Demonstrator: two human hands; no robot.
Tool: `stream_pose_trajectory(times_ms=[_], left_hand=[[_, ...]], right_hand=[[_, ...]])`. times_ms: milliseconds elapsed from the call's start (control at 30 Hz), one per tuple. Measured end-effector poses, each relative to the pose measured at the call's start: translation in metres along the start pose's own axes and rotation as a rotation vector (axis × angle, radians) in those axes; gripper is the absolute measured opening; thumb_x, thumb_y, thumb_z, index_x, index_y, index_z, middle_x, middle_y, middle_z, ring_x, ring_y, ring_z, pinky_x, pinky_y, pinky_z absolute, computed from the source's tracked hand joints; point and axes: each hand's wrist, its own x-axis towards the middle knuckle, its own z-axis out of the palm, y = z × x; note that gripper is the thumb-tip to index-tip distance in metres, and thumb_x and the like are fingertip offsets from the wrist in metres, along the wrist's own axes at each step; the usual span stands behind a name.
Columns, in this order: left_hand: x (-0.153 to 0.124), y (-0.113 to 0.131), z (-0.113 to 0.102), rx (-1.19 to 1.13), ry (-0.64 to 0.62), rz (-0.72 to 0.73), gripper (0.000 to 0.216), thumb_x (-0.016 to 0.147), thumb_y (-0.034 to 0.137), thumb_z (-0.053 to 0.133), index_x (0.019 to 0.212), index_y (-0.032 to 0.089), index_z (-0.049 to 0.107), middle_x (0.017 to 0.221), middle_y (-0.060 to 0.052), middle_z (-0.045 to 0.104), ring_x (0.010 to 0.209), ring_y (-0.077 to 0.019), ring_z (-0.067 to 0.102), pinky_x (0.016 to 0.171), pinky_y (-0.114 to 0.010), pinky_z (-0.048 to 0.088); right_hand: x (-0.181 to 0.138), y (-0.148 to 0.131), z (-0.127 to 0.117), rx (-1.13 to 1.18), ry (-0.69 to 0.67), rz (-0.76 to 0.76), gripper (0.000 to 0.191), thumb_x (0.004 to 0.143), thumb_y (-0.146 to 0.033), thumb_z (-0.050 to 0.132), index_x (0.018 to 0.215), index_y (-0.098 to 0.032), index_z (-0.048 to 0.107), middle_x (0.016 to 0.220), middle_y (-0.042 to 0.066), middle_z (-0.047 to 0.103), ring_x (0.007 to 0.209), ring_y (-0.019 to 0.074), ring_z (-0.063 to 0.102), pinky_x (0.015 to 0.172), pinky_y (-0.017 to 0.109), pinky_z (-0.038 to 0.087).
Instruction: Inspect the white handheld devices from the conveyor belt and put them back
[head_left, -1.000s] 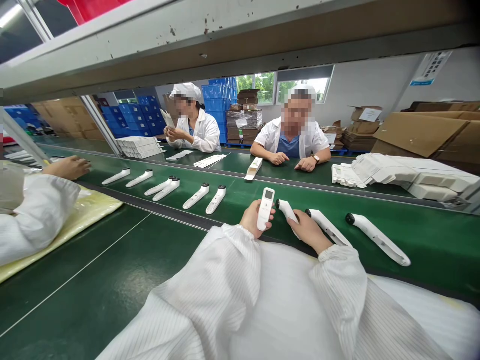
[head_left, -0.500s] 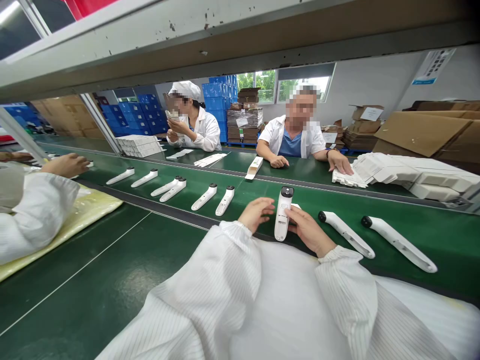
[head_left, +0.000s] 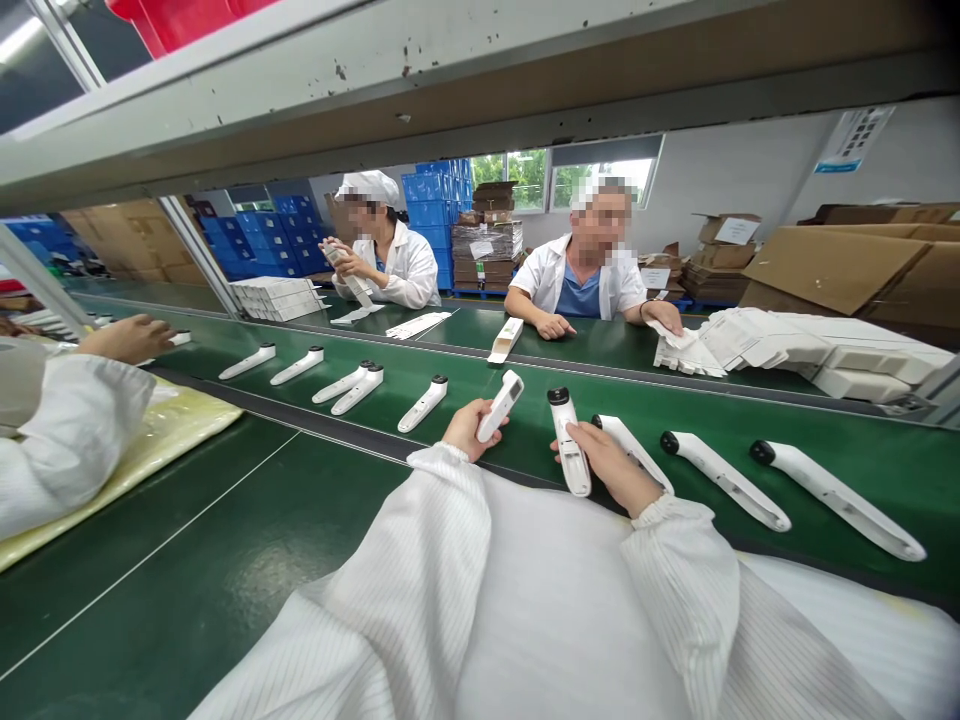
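Observation:
My left hand (head_left: 466, 428) is closed around the lower part of a white infrared thermometer (head_left: 501, 405), tilted with its small display side showing. In my right hand (head_left: 609, 462) a second white infrared thermometer (head_left: 570, 440) is gripped by its handle, black sensor end up, an open recess in the handle facing me. Both are held just above the green conveyor belt (head_left: 517, 470). Close beside my right hand lies another thermometer (head_left: 630, 445), partly hidden by that hand. Two more thermometers (head_left: 724, 480) (head_left: 836, 497) lie farther right, and several (head_left: 424, 403) rest to the left.
Across the belt two co-workers in white coats handle flat white cartons (head_left: 679, 350). An opened small box (head_left: 506, 340) stands on the far table. At left, another person's hand (head_left: 131, 338) reaches over a yellow plastic-wrapped pad (head_left: 187, 420). A metal shelf beam (head_left: 375, 110) crosses overhead.
My left hand, open before, has taken hold of a thermometer from the belt. My right hand has tilted and slightly lowered its thermometer. Those on the belt have shifted right.

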Motion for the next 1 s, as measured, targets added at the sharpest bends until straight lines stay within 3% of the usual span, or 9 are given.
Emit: stream_pose_trajectory(times_ms=[100,267,400,567,667,733,833,900,1000], left_hand=[[-0.011,-0.004,0.018,-0.283,-0.196,-0.135,0.028,0.075,0.016,0.037,0.091,0.008,0.057,0.079,-0.012,0.061,0.061,-0.0149,0.056,0.041,-0.021,0.034],[-0.026,-0.014,0.046,-0.236,-0.216,-0.138,0.031,0.084,0.033,0.042,0.091,0.009,0.060,0.070,-0.007,0.059,0.050,-0.0098,0.050,0.036,-0.018,0.027],[-0.032,-0.028,0.062,-0.209,-0.170,-0.118,0.022,0.080,0.032,0.056,0.091,0.013,0.060,0.073,-0.004,0.060,0.058,-0.0105,0.054,0.042,-0.018,0.033],[-0.030,-0.036,0.067,-0.225,-0.214,-0.010,0.020,0.072,0.018,0.060,0.092,0.015,0.058,0.076,-0.003,0.060,0.070,-0.0130,0.057,0.063,-0.023,0.045],[-0.024,-0.024,0.056,-0.007,-0.210,0.007,0.021,0.078,0.027,0.055,0.096,0.017,0.059,0.085,-0.006,0.061,0.080,-0.0166,0.058,0.070,-0.028,0.045],[-0.017,-0.012,0.038,0.289,-0.120,0.172,0.025,0.080,0.030,0.054,0.101,0.018,0.058,0.100,-0.009,0.061,0.096,-0.0219,0.057,0.078,-0.032,0.044],[-0.004,0.003,0.001,0.876,0.310,0.494,0.034,0.075,0.021,0.058,0.108,0.019,0.056,0.120,-0.014,0.054,0.123,-0.0307,0.040,0.095,-0.041,0.035],[0.004,0.007,-0.021,1.157,0.465,0.408,0.040,0.070,0.013,0.059,0.110,0.017,0.055,0.121,-0.019,0.052,0.125,-0.0360,0.036,0.097,-0.047,0.030],[0.010,0.005,-0.031,1.207,0.403,0.302,0.044,0.066,0.007,0.058,0.109,0.017,0.056,0.115,-0.018,0.056,0.118,-0.0344,0.044,0.094,-0.042,0.034]], right_hand=[[0.009,0.008,-0.010,-0.405,0.135,-0.009,0.023,0.080,-0.041,0.050,0.086,-0.020,0.059,0.087,0.008,0.067,0.079,0.0238,0.062,0.072,0.036,0.045],[0.015,0.017,-0.020,-0.766,0.311,-0.248,0.031,0.076,-0.032,0.052,0.102,-0.019,0.061,0.111,0.014,0.059,0.103,0.0298,0.056,0.087,0.041,0.041],[0.010,0.009,-0.011,-0.489,0.287,-0.419,0.036,0.076,-0.041,0.054,0.105,-0.021,0.060,0.115,0.011,0.057,0.104,0.0272,0.055,0.089,0.041,0.043],[0.000,-0.005,0.004,0.107,-0.019,-0.185,0.041,0.069,-0.045,0.065,0.102,-0.021,0.059,0.097,0.006,0.064,0.088,0.0222,0.060,0.076,0.037,0.050],[-0.004,-0.007,0.003,0.244,-0.071,-0.139,0.040,0.066,-0.041,0.070,0.100,-0.022,0.062,0.100,0.005,0.064,0.091,0.0211,0.059,0.076,0.034,0.050],[-0.003,-0.006,0.000,0.270,-0.081,-0.129,0.037,0.068,-0.041,0.069,0.100,-0.023,0.063,0.100,0.004,0.064,0.092,0.0202,0.058,0.075,0.032,0.049],[-0.001,-0.002,-0.004,0.268,-0.094,-0.107,0.032,0.071,-0.043,0.066,0.096,-0.023,0.066,0.095,0.003,0.064,0.091,0.0192,0.057,0.074,0.031,0.049],[-0.001,-0.001,-0.005,0.258,-0.110,-0.099,0.030,0.072,-0.045,0.065,0.095,-0.024,0.066,0.095,0.002,0.065,0.091,0.0192,0.058,0.074,0.031,0.049],[-0.003,-0.003,-0.003,0.239,-0.123,-0.094,0.028,0.075,-0.045,0.062,0.093,-0.024,0.064,0.098,0.003,0.067,0.092,0.0203,0.060,0.077,0.033,0.049]])
